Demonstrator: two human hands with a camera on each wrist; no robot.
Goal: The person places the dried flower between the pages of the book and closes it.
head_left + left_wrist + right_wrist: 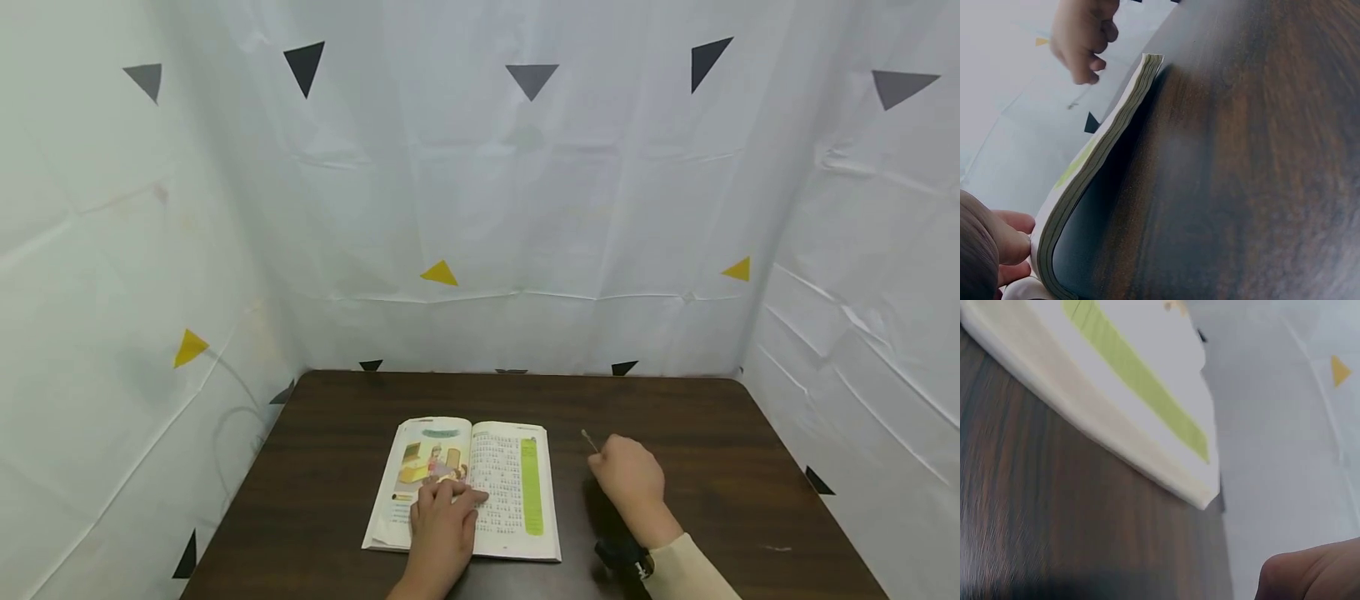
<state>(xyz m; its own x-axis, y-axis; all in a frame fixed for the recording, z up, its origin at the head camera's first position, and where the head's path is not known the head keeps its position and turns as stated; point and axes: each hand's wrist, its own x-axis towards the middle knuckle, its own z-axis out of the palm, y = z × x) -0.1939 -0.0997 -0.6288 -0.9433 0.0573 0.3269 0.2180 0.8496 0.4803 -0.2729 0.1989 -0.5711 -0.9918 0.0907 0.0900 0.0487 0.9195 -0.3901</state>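
Note:
An open book (506,542) lies on the table, with a coloured picture on its left page and rows of text beside a green strip on its right page. My left hand (442,533) rests on the lower middle of the pages, across the fold. To the right of the book, above the table, my right hand (630,479) has its fingers curled and holds a thin, brownish stick-like thing (588,439) whose tip points up and left. The rest of this thing is hidden in the fist. In the right wrist view only part of the right hand (1316,578) shows.
The dark wooden table (712,467) is enclosed by white sheets (525,208) at the back and both sides, marked with black, grey and yellow triangles. A dark wrist device (626,557) sits on the right wrist, by a pale sleeve (686,571).

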